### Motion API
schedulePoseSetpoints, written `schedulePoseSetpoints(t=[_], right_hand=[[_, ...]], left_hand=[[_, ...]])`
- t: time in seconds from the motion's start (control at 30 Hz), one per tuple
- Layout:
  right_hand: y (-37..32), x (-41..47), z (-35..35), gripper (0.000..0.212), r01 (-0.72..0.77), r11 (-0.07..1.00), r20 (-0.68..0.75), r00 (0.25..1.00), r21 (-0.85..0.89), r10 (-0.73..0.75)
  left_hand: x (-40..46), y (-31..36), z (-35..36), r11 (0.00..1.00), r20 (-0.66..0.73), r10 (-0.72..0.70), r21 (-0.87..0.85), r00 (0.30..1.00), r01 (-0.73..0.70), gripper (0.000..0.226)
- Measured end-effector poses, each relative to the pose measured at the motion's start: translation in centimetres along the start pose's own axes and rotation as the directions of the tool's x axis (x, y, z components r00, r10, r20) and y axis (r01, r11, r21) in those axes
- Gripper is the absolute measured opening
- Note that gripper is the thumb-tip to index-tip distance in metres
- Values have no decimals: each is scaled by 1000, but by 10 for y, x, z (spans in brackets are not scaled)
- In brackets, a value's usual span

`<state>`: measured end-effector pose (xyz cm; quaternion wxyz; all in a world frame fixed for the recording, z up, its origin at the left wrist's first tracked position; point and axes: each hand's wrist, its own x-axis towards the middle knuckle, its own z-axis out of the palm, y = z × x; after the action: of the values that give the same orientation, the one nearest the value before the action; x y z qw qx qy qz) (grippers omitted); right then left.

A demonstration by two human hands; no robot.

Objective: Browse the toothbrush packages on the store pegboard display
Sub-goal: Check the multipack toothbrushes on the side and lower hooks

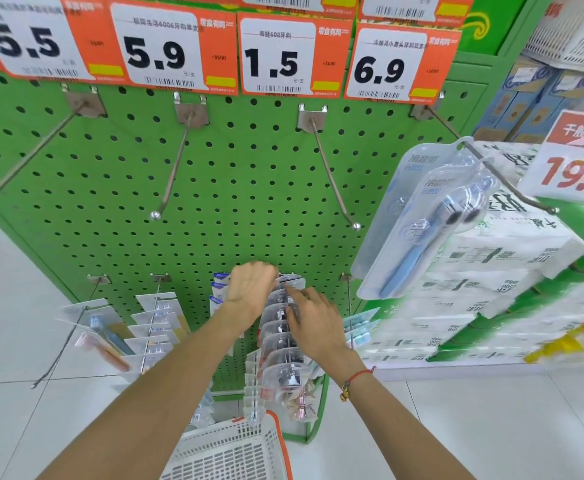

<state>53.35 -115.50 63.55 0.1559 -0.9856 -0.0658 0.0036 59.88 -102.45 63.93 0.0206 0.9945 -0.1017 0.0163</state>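
A green pegboard [242,188] carries hooks with toothbrush packages. Low in the middle, a row of clear blister packages [282,344] hangs on one hook. My left hand [249,289] reaches to the back of that row, its fingers curled over the rearmost packages near the board. My right hand [313,317] rests with spread fingers on the tops of the packages further forward. A blue twin toothbrush package [422,223] hangs on the upper right hook. More packages [152,327] hang on lower left hooks.
Price tags 5.5, 5.9, 1.5 and 6.9 [270,57] line the top. Three upper hooks [335,181] stand bare. A white plastic basket [228,452] with an orange rim sits below my arms. Stacked tissue packs [491,289] fill the right side.
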Motion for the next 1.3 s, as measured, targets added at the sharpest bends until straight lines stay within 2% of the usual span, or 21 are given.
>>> schedulePoseSetpoints(t=[0.2, 0.47, 0.6, 0.7, 0.93, 1.1, 1.3], right_hand=[[-1, -1, -5, 47, -5, 1000, 32, 999, 13, 5], [-2, -2, -7, 47, -13, 1000, 64, 998, 27, 11], [-2, -3, -6, 48, -14, 1000, 74, 997, 22, 13], [-3, -4, -7, 49, -21, 999, 67, 998, 25, 19], [-5, -13, -7, 49, -37, 999, 27, 999, -15, 38], [-7, -23, -6, 49, -11, 999, 1, 1000, -49, 11], [-17, -39, -11, 53, 8, 998, -36, 999, -63, -10]], left_hand=[[-8, 3, 2, 999, -52, 24, 47, 998, -22, 13], [-12, -1, -13, 991, -55, 61, 120, 997, -54, 37], [-17, -11, -15, 991, -31, 74, 113, 997, -70, 25], [-22, -17, -11, 998, -25, 31, 61, 999, -30, 19], [-33, -23, -16, 953, 23, -157, -257, 987, 158, 20], [-51, -23, -20, 933, 15, -256, -257, 967, 251, 21], [-83, -20, -26, 911, -36, -259, -341, 965, 232, 20]])
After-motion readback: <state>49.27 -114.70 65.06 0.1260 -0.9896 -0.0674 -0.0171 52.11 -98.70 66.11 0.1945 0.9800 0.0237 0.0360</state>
